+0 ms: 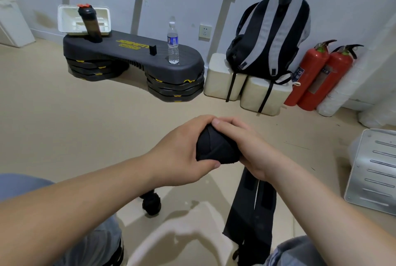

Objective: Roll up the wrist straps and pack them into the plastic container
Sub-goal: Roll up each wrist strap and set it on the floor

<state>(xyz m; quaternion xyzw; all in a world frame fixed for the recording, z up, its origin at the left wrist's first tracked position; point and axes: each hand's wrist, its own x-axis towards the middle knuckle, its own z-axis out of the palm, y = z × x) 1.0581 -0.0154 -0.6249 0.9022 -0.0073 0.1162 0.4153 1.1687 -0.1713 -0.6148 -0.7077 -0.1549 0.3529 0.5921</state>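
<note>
Both hands hold a black wrist strap (215, 147), partly wound into a thick roll at chest height. My left hand (182, 150) wraps the roll from the left, thumb under it. My right hand (246, 145) grips it from the right, fingers over the top. The strap's loose tail (248, 210) hangs down from the roll below my right hand. A second black strap (151, 202), rolled up, lies below on a clear plastic container (184, 233), whose shape is blurred and hard to make out.
A black step platform (132, 51) stands ahead with a water bottle (173, 43), a shaker bottle (90, 23) and a white tray (83, 20). A backpack (270, 38) sits on foam blocks, two fire extinguishers (317, 75) beside it. A metal panel (372, 171) lies at right.
</note>
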